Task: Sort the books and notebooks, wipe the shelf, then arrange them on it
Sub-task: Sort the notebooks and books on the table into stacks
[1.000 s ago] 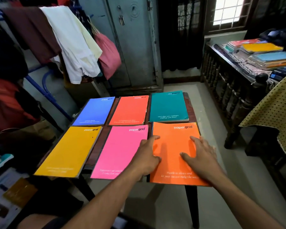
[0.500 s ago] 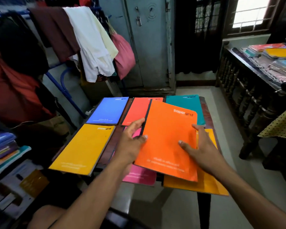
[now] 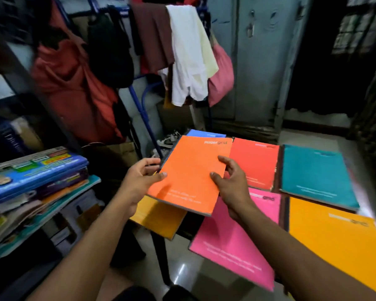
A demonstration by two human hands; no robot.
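Both bare forearms reached forward from the bottom of the view and met at one thin orange paper-covered notebook point(image 3: 189, 174), which was held in the air above the near left part of the small dark table point(image 3: 281, 168). The left hand point(image 3: 139, 181) gripped its left edge, thumb flat on the cover and fingers curled underneath; the right hand point(image 3: 232, 185) pinched its right edge, thumb on top and fingers bent round the side. The notebook lay cover up, tilted so its near edge sat lower, its long axis running away from the person and leaning slightly right, with the printed logo at the far end. Beneath it on the table were a yellow notebook point(image 3: 159, 220) and a pink notebook point(image 3: 237, 242); to the right lay a second yellow notebook point(image 3: 339, 242). Farther off lay a red-orange notebook point(image 3: 256, 164), a teal notebook point(image 3: 315, 174) and, mostly hidden, a blue notebook point(image 3: 202, 134). At the left, a stack of books point(image 3: 37, 181) rested on a shelf. Beyond hung clothes on a rack point(image 3: 189, 53), in front of a grey metal cupboard point(image 3: 258, 61).
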